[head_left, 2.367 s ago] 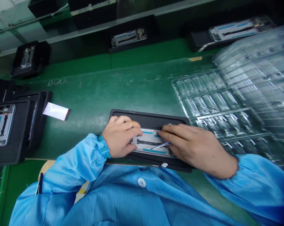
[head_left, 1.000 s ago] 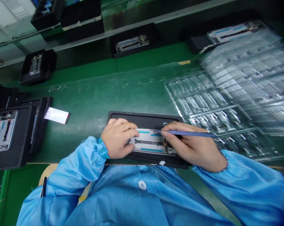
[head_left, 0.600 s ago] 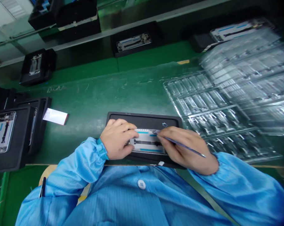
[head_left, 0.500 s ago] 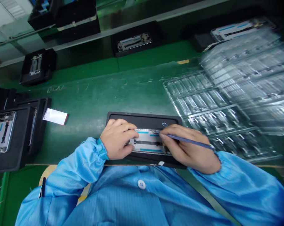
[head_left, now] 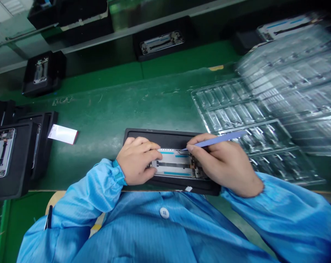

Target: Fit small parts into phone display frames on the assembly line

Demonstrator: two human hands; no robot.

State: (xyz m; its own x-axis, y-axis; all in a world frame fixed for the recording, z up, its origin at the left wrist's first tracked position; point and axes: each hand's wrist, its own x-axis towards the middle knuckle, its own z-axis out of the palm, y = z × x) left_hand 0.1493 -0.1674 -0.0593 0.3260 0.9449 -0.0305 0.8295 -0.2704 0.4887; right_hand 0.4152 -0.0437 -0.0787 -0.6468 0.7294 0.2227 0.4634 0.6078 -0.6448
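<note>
A phone mid-frame (head_left: 171,165) with a silvery inside, blue strips and a dark ribbon cable down its middle lies in a black foam tray (head_left: 160,135) in front of me. My left hand (head_left: 136,160) grips its left end, fingertips over the far edge and thumb toward the near edge. In my right hand (head_left: 223,160) are violet tweezers (head_left: 220,139), pinched between thumb and fingers. Their tip is at the frame's far edge, by a thin dark wire (head_left: 183,152). That hand partly covers the frame's right end.
Clear plastic trays (head_left: 225,96) are stacked on the right. A small notepad (head_left: 63,134) lies on the green table at left, beside foam trays holding phone frames (head_left: 2,153). More trayed frames (head_left: 162,42) stand along the back. A white scrap (head_left: 188,189) sits at the near tray edge.
My right hand has turned, swinging the tweezers' rear end up and away from me. A small blue-and-white piece on the foam is no longer visible. My left hand keeps its place.
</note>
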